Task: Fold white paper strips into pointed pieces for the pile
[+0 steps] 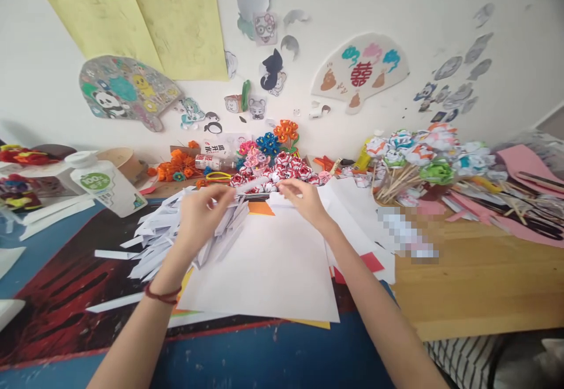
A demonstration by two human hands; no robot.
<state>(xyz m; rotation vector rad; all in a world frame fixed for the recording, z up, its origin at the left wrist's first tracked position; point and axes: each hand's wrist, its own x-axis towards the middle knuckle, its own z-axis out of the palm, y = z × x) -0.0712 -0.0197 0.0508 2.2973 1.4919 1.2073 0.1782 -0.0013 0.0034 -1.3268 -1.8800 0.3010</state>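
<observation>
A narrow white paper strip [252, 185] is stretched level between my two hands. My left hand [203, 211] pinches its left end, with a dark red band around the wrist. At the other end, the fingers of my right hand [305, 202] are closed on the strip. Below them lies a large white paper sheet [264, 265] over coloured sheets. Left of the sheet, partly behind my left hand, spreads a heap of folded white paper strips [161, 233]. Red-and-white paper flowers [286, 168] stand just beyond the strip.
A white pump bottle [104, 183] leans at the left. Orange flowers [178, 164] lie along the wall. At the right are white paper flowers on sticks [399, 180], pink paper [533, 168] and a wooden tabletop [476, 289]. A dark red-patterned mat [66, 301] covers the blue table.
</observation>
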